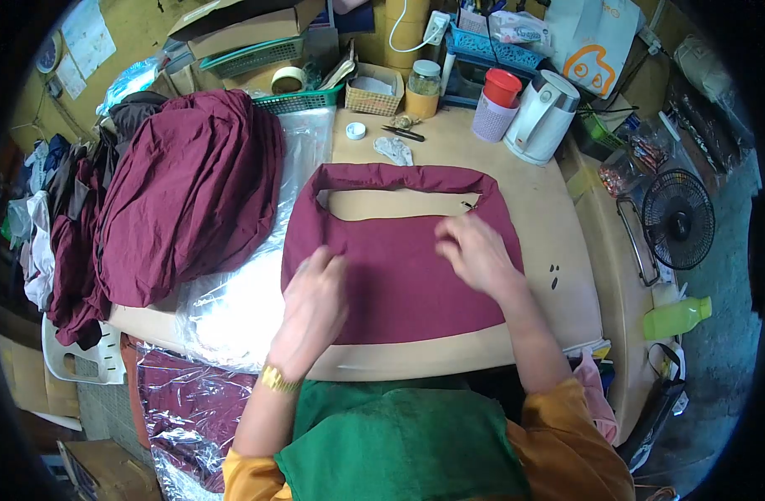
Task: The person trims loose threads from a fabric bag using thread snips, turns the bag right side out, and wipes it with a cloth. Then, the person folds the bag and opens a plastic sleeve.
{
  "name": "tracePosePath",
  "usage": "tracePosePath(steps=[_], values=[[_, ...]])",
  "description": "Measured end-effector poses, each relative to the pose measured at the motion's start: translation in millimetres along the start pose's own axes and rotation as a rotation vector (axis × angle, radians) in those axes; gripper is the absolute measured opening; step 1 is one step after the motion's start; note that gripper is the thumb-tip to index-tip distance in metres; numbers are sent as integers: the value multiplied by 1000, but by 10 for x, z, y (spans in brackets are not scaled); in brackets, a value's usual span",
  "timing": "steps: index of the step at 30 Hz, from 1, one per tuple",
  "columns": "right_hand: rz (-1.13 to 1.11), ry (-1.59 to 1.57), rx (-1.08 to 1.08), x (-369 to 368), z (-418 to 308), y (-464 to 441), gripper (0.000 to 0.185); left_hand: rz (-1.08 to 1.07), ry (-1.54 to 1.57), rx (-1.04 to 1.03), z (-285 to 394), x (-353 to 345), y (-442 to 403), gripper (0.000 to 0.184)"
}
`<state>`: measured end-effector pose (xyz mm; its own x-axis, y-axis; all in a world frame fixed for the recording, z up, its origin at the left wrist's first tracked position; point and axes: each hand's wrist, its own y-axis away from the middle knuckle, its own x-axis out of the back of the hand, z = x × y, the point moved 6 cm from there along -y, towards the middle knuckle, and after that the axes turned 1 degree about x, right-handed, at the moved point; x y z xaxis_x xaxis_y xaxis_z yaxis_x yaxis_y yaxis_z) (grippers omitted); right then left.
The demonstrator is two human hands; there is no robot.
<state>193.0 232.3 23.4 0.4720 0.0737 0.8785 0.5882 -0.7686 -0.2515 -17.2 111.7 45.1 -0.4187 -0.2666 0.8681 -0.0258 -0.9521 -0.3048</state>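
A folded maroon garment (416, 284) lies flat on the table before me, with a rolled band around a wide opening at its far side. Over its left part is my left hand (318, 288), fingers curled closed and slightly blurred; a gold watch band circles that wrist. Just below the opening's right end, my right hand (476, 253) is bent over the cloth with fingers drawn in. Whether either hand pinches fabric is hidden. A small dark piece (469, 204) shows at the opening's right corner.
A maroon garment pile (190, 192) stands left on clear plastic sheeting (232, 313). Along the back are baskets (374, 90), a glass jar (425, 79), a white kettle (542, 117) and tweezers (403, 133). A black fan (678, 219) and green bottle (677, 318) are at right.
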Motion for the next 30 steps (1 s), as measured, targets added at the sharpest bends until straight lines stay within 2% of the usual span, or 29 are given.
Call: tracePosePath(steps=[1,3,5,7,8,10,12,17,20,23,25,26,28,29,30], values=[[81,-6,54,8,12,-210,22,-18,47,-5,92,-62,-224,35],[43,41,39,-281,201,-493,20,112,122,-25,37,-412,-634,44],[8,88,23,-364,246,-597,18,43,91,12,-105,-740,-824,43],[-176,107,17,-464,248,-610,14,-39,92,33,-292,-1020,-874,41],[-175,107,20,-509,271,-568,14,-38,91,34,-305,-988,-816,41],[109,198,274,-500,173,-340,8,-54,169,40,-262,-884,-635,40],[128,112,317,-551,192,-146,6,-108,113,-48,-195,-913,-353,46],[181,-25,396,-510,192,-64,2,-92,-22,-44,-72,-916,-168,45],[124,-68,372,-561,253,-64,7,-135,-56,-25,-118,-994,-141,46],[158,-154,302,-558,292,-47,11,-97,-28,3,-108,-962,-130,55],[178,-267,104,-489,299,-7,25,-121,-189,91,-76,-910,-145,68],[178,-266,105,-452,193,22,25,-118,-188,91,-96,-937,-153,68],[-62,73,261,-579,-143,133,49,-213,-249,130,-184,-1049,-118,76],[-214,168,155,-678,-39,190,68,-215,-252,132,-198,-1031,-106,76],[-216,168,158,-635,2,217,68,-194,-246,190,-236,-1000,-103,77]])
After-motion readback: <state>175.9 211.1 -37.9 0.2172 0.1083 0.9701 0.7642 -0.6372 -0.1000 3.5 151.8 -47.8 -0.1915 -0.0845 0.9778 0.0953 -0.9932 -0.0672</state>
